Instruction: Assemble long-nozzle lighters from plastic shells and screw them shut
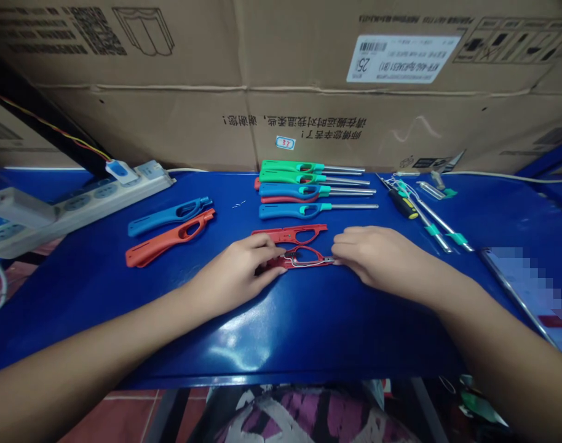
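Note:
A red lighter casing half (304,262) lies open on the blue table, with thin white wires and a dark part inside its handle. My left hand (248,264) pinches this half at its left end, thumb below and fingers above. At its right end, my right hand (373,255) has its fingers closed around the metal tip; most of what they grip is hidden. Just behind lies a matching red casing half (285,235), close to my left fingertips. Several long-nosed lighters (290,211) in blue, red and green lie in a row farther back.
Blue (165,215) and orange (165,241) casings lie at left. A power strip (87,200) runs along the left edge. At right are a screwdriver (403,204), metal lighter tubes (433,224) and a phone (530,295). A cardboard wall (170,129) closes off the back.

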Action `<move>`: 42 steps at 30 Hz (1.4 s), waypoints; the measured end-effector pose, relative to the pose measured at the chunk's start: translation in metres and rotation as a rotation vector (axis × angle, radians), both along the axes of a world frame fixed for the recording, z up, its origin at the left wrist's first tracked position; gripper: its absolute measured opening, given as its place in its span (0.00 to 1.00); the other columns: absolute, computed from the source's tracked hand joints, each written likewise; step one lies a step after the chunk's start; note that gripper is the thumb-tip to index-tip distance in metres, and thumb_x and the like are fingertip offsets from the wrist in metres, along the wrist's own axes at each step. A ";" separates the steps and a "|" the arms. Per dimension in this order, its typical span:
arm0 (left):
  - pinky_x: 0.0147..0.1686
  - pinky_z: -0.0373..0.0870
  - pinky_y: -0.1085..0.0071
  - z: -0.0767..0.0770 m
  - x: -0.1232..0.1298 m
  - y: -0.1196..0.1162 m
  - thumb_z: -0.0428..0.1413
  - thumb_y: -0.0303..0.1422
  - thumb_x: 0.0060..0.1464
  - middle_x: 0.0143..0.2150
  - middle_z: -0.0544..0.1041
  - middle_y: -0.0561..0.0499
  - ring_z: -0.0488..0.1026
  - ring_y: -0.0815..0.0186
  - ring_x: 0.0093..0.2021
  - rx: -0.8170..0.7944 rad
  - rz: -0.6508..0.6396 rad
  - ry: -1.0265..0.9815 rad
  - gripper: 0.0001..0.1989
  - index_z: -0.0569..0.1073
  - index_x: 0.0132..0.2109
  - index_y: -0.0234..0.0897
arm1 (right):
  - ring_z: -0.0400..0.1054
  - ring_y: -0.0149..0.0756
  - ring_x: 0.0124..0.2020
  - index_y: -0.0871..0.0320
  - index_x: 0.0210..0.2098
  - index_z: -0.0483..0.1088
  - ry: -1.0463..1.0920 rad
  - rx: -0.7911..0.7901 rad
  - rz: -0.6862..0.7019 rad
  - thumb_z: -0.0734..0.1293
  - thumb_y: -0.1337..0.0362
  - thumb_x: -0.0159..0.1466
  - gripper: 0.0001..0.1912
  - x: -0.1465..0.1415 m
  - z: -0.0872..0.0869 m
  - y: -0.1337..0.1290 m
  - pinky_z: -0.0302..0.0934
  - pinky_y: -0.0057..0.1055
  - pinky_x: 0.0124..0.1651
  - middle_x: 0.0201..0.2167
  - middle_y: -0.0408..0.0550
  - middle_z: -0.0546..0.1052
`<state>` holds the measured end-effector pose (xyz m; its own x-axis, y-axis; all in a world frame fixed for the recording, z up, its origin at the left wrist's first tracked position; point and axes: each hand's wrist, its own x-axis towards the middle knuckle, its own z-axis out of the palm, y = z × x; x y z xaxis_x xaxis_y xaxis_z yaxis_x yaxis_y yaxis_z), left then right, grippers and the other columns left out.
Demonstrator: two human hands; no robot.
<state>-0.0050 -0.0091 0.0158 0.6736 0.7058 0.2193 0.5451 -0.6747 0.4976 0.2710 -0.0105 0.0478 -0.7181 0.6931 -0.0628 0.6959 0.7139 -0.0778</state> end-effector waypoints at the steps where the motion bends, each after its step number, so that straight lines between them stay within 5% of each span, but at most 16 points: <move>1: 0.43 0.76 0.65 0.000 0.000 0.000 0.57 0.30 0.64 0.43 0.76 0.45 0.76 0.62 0.41 -0.003 -0.001 0.000 0.09 0.78 0.49 0.34 | 0.67 0.37 0.32 0.57 0.31 0.69 -0.002 -0.007 -0.001 0.61 0.74 0.66 0.10 0.000 0.000 0.000 0.51 0.33 0.34 0.30 0.46 0.74; 11: 0.44 0.75 0.65 -0.004 0.003 -0.006 0.56 0.30 0.65 0.43 0.75 0.45 0.75 0.62 0.42 -0.019 -0.015 -0.010 0.11 0.77 0.53 0.34 | 0.71 0.40 0.41 0.56 0.40 0.74 0.139 -0.024 -0.071 0.66 0.58 0.68 0.09 0.006 0.007 -0.003 0.54 0.37 0.45 0.39 0.47 0.77; 23: 0.43 0.74 0.67 -0.009 0.007 -0.013 0.56 0.32 0.66 0.44 0.74 0.47 0.74 0.64 0.41 -0.012 -0.053 -0.022 0.13 0.75 0.55 0.34 | 0.67 0.35 0.39 0.57 0.36 0.74 0.335 0.057 0.009 0.65 0.61 0.71 0.09 -0.023 -0.029 -0.001 0.49 0.34 0.41 0.35 0.43 0.77; 35: 0.42 0.78 0.59 0.000 0.014 -0.024 0.49 0.34 0.69 0.43 0.73 0.43 0.74 0.59 0.40 0.165 -0.013 0.284 0.16 0.75 0.55 0.29 | 0.62 0.37 0.34 0.60 0.30 0.72 0.212 0.290 0.109 0.63 0.67 0.71 0.13 -0.030 -0.026 -0.006 0.44 0.36 0.36 0.30 0.47 0.75; 39: 0.42 0.77 0.54 0.002 0.017 -0.030 0.46 0.32 0.70 0.43 0.73 0.41 0.72 0.54 0.43 0.311 -0.005 0.366 0.17 0.74 0.55 0.27 | 0.66 0.36 0.37 0.59 0.31 0.73 0.270 0.141 -0.014 0.67 0.64 0.68 0.09 -0.031 -0.027 -0.007 0.47 0.35 0.39 0.32 0.45 0.77; 42: 0.45 0.77 0.54 0.001 0.016 -0.031 0.46 0.31 0.70 0.46 0.74 0.41 0.71 0.55 0.45 0.268 -0.005 0.325 0.16 0.73 0.56 0.28 | 0.69 0.34 0.38 0.57 0.32 0.73 0.380 -0.011 -0.083 0.69 0.64 0.68 0.07 -0.030 -0.029 -0.005 0.49 0.34 0.41 0.34 0.43 0.78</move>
<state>0.0109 -0.0399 0.0169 0.7411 0.6494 0.1702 0.6413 -0.7598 0.1068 0.2412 -0.0150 0.0189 -0.6330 0.7508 0.1889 0.6714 0.6538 -0.3489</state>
